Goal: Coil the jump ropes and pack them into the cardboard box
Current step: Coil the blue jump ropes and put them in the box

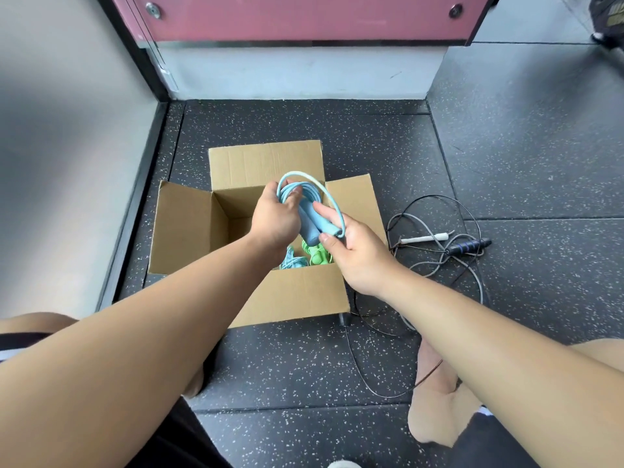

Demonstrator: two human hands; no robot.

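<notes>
The dark speckled rubber floor [506, 157] carried an open cardboard box [297, 298]; at its three o'clock lay loose, tangled jump ropes [449, 244].

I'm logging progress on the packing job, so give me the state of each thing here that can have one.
Cardboard box: open, flaps folded out, partly filled.
Blue jump rope: coiled, held over the box by both hands.
Left hand: grip shut on the coil.
Right hand: grip shut on the handles.
Green jump rope: packed in the box.
Light blue jump rope: packed in the box.
Dark jump ropes: uncoiled, tangled on the floor.
</notes>
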